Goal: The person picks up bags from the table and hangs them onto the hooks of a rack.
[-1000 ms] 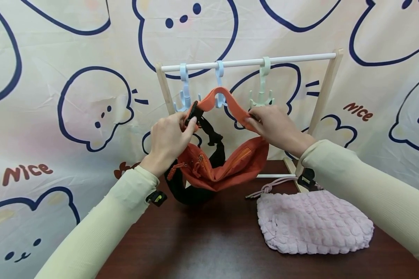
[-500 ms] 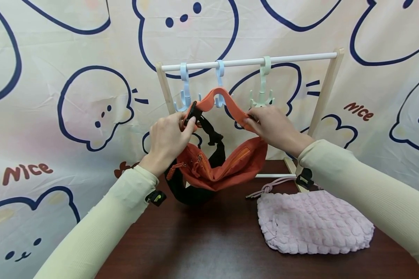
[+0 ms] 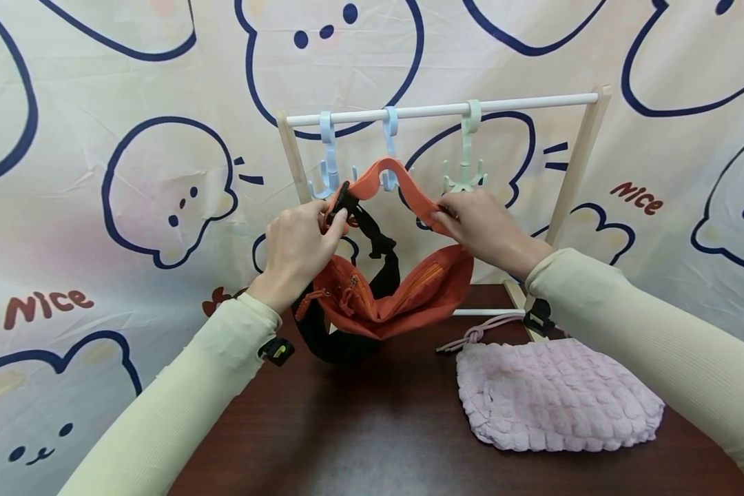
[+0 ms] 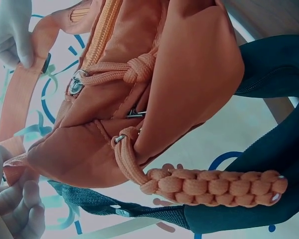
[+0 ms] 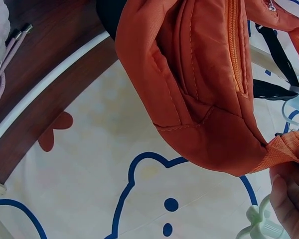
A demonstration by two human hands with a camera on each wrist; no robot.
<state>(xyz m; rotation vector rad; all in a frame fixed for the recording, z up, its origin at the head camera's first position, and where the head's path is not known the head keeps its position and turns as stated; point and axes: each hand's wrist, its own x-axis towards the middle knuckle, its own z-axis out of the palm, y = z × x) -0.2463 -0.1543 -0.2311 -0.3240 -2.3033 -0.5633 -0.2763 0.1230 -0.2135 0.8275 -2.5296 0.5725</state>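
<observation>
An orange waist bag (image 3: 403,303) hangs between my hands, sagging in the middle, in front of the rack. My left hand (image 3: 297,244) pinches the strap end by a black buckle (image 3: 342,200), thumb on top. My right hand (image 3: 486,224) grips the other side of the orange strap (image 3: 412,193), which arches up between the hands in front of the middle blue hook (image 3: 390,131). The strap's contact with that hook cannot be judged. Black webbing (image 3: 372,234) dangles behind the bag. In the left wrist view, a braided zipper pull (image 4: 214,186) hangs from the bag.
A wooden rack with a white bar (image 3: 434,110) stands behind, carrying another blue hook (image 3: 327,148) and a green hook (image 3: 468,148). A pink quilted bag (image 3: 558,396) lies at right on the dark wooden table (image 3: 372,427). Patterned cloth (image 3: 130,296) covers the background.
The arched strap has sunk very slightly. My right hand has shifted a little to the left, while my left hand stays nearly still with the same grip.
</observation>
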